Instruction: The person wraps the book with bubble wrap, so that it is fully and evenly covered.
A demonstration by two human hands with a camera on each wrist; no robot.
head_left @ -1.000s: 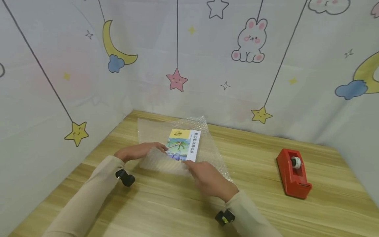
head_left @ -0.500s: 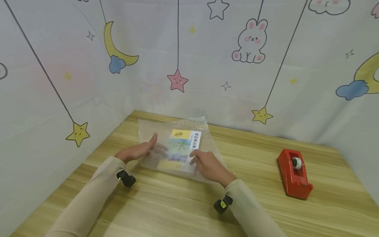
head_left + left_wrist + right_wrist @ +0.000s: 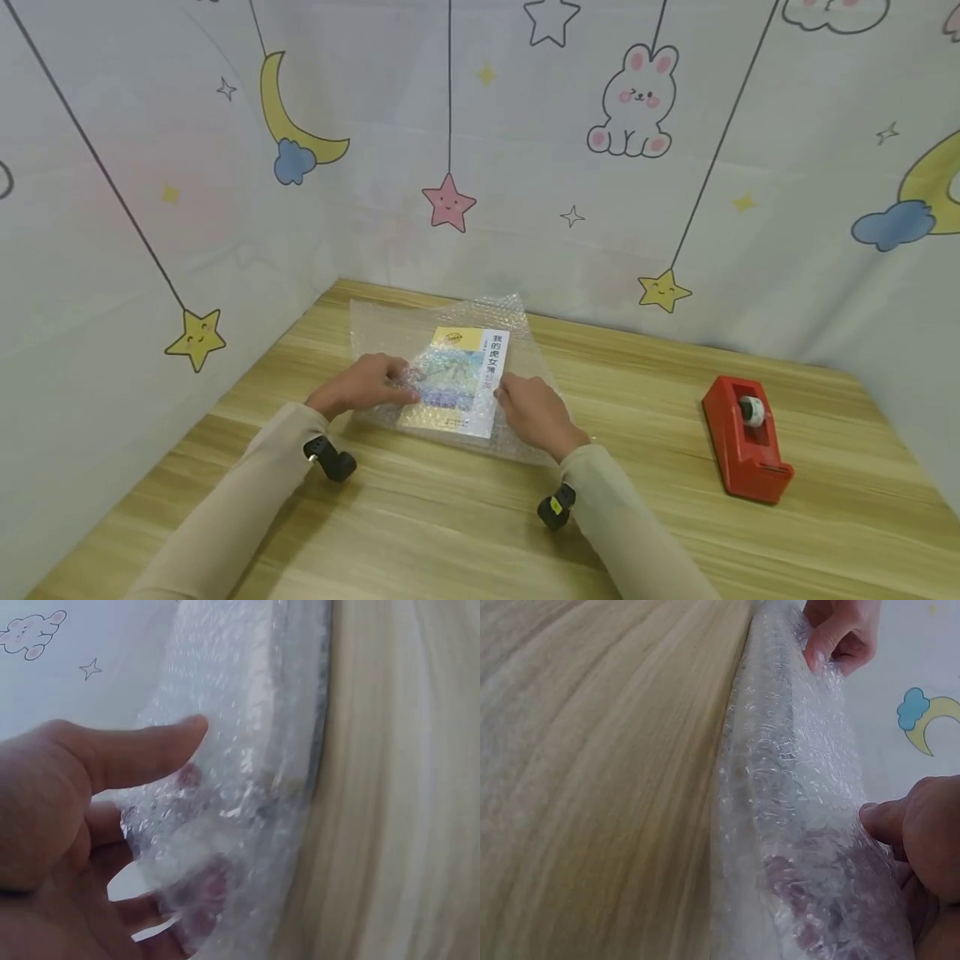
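Observation:
A paperback book with a yellow and blue cover and a white title strip lies on a sheet of clear bubble wrap. A layer of the wrap covers the lower and middle part of its cover. At the book's left side my left hand holds the wrap. In the left wrist view its thumb is on top, with fingers showing blurred through the plastic. My right hand pinches the wrap at the book's right edge, and in the right wrist view its thumb presses on the bubbly surface.
A red tape dispenser with a small roll stands on the right of the wood-grain table. Behind and to the left hangs a pale cloth printed with stars, moons and a rabbit.
The near flap of bubble wrap has been folded over the book's lower cover. My left thumb has come down onto it, and my right hand has shifted to the book's right edge.

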